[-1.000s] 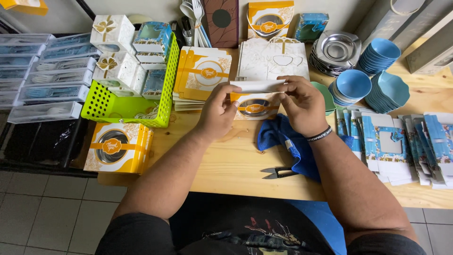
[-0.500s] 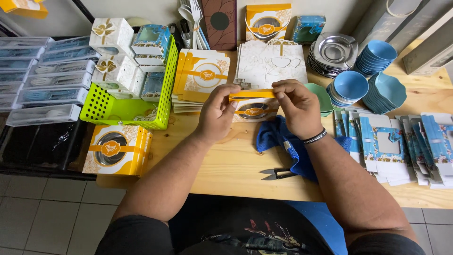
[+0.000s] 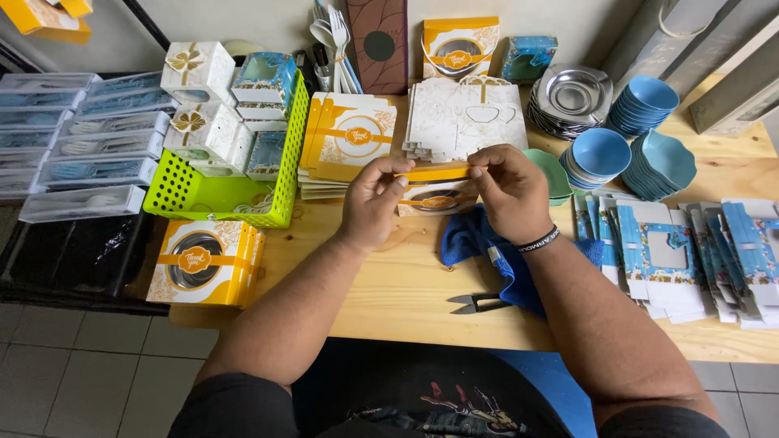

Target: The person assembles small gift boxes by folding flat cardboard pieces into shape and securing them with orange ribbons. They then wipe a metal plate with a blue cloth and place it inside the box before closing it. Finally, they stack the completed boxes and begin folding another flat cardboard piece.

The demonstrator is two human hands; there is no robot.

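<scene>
**Two hands fold a small yellow gift box**

Above the middle of the wooden table (image 3: 406,284), the left hand (image 3: 375,203) and the right hand (image 3: 510,193) hold a yellow and white cardboard gift box (image 3: 436,188) between them. Each hand is closed in a pinch on one end of the box's upper yellow flap; the box is just over the table, beside a blue cloth (image 3: 475,243).

The box seems very light and thin. I judge that the cardboard is stiff along its creases but bends easily, and the round window in front looks easy to dent. The safest place to hold it is at the side edges and flaps, as the fingers do now, not on the window.

Near the hands lie small black snips (image 3: 477,302), a stack of flat yellow box blanks (image 3: 347,142) and a stack of white blanks (image 3: 466,118). To the left stands a green basket (image 3: 223,195) with finished boxes; to the right are blue bowls (image 3: 600,152) and flat blue box blanks (image 3: 665,251).
</scene>
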